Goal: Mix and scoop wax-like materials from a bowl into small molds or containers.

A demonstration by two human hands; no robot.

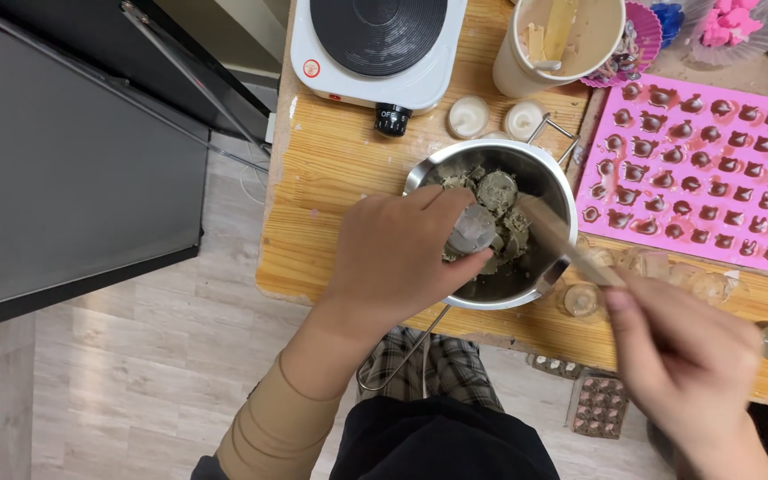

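1. The left hand point(402, 258) is pinching a small clear cup point(473, 229) in its grip, over the steel pot point(491, 222) of greyish lumps.
2. The right hand point(686, 364) is gripping a wooden stick point(566, 242) (tip inside the pot, just beside the cup).
3. The pot is sitting on the wooden worktop point(331, 169).

Labels: small round red-and-white sticker point(312, 68) on the front left corner of the white hot plate point(428, 76), at the far edge of the table point(331, 169). Beside it, a black control knob point(392, 120) with small white markings on its face. No packages, signs or screens in view elsewhere.
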